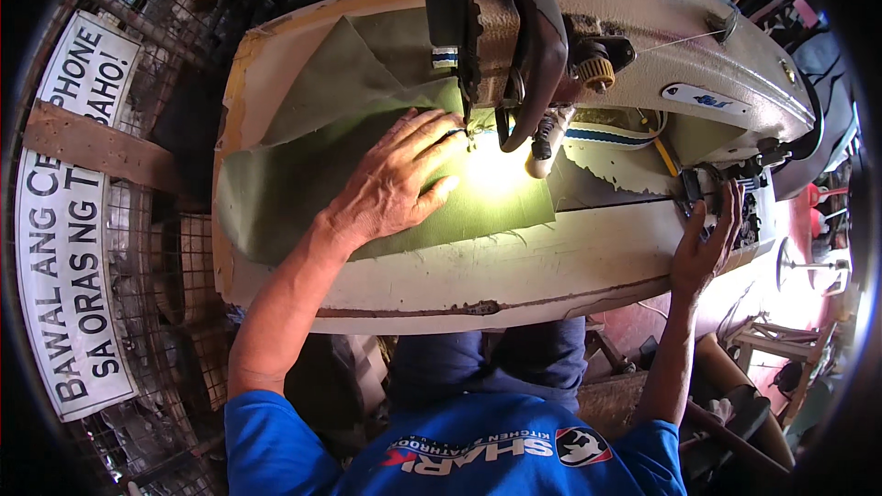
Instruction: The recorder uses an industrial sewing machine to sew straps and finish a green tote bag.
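Note:
Under the head of a large beige sewing machine (634, 5) lies a piece of olive green fabric (404, 237). My left hand (395, 170) rests flat on this fabric, just left of the lit needle area, fingers stretched toward it. A blue and white striped ribbon (602, 136) runs beneath the machine arm; a short striped piece (445, 57) shows at the fabric's far side. At the table's right end, my right hand (706, 243) is open, its fingers extended beside a black mechanism (717, 188). Whether they touch it, I cannot tell.
The pale worktable (588, 253) has a worn, chipped front edge. Beneath the machine arm lies a thin yellow object (666, 156). A wire mesh wall (175, 266) with white signs (69, 285) stands on the left. At the lower right is a wooden frame (781, 344).

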`<state>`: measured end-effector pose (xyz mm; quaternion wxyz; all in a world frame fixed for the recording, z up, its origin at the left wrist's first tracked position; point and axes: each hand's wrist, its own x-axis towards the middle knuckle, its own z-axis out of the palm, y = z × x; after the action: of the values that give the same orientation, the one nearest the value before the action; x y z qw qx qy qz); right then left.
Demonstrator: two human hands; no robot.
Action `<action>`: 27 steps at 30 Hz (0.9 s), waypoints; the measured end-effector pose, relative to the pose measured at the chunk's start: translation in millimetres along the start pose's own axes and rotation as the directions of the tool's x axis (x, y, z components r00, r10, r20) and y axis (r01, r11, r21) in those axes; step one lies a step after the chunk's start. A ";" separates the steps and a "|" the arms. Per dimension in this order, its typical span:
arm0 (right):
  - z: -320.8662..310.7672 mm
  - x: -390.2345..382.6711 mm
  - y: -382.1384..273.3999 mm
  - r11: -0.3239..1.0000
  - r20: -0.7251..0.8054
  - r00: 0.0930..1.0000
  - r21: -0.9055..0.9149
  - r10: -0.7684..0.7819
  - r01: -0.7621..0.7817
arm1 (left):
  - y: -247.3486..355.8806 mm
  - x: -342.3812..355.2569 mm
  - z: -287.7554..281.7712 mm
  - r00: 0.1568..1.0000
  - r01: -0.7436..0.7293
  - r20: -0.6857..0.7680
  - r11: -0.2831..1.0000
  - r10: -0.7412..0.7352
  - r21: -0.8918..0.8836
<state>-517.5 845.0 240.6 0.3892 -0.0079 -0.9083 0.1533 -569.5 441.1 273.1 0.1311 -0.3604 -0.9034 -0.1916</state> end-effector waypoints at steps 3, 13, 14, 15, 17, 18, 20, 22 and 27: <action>-0.9 0.2 0.2 1.000 0.002 1.000 -0.011 -0.004 0.004 | -0.8 0.3 -1.1 1.000 -0.008 -0.013 1.000 0.008 -0.002; -1.4 1.0 -2.8 0.998 -0.009 0.999 -0.047 -0.039 0.038 | -2.3 -1.8 0.2 1.000 0.014 -0.003 1.000 -0.014 0.004; -1.5 1.1 -3.0 0.999 -0.009 0.999 -0.031 -0.031 0.031 | -3.0 -1.9 0.1 1.000 0.008 -0.004 1.000 -0.008 0.000; -1.9 0.9 -3.1 0.999 -0.013 0.999 -0.021 -0.041 0.041 | -3.4 -1.8 0.4 1.000 -0.001 -0.014 1.000 0.001 -0.001; -1.8 1.1 -3.1 0.999 -0.008 0.999 -0.015 -0.043 0.043 | -3.8 -1.4 1.3 1.000 -0.009 -0.014 1.000 0.009 -0.009; -1.6 1.2 -3.0 0.998 -0.021 0.998 -0.026 -0.055 0.054 | -4.0 -1.2 1.8 1.000 -0.006 -0.013 1.000 0.006 -0.011; -1.0 0.7 -2.3 0.998 -0.020 0.998 -0.035 -0.061 0.060 | -3.5 -1.8 2.9 1.000 0.004 0.001 1.000 -0.004 -0.019; -0.1 -0.4 -1.2 0.998 -0.020 0.999 -0.065 -0.025 0.024 | -3.7 -1.1 5.0 1.000 -0.015 -0.017 1.000 0.015 0.020; 1.1 -3.8 4.9 0.995 -0.002 1.000 -0.098 -0.020 0.019 | -4.2 -2.6 9.3 0.999 -0.010 -0.053 0.999 0.011 0.032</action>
<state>-516.2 848.9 235.8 0.3911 -0.0183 -0.9142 0.1047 -571.5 440.9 262.8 0.1620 -0.3577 -0.9006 -0.1862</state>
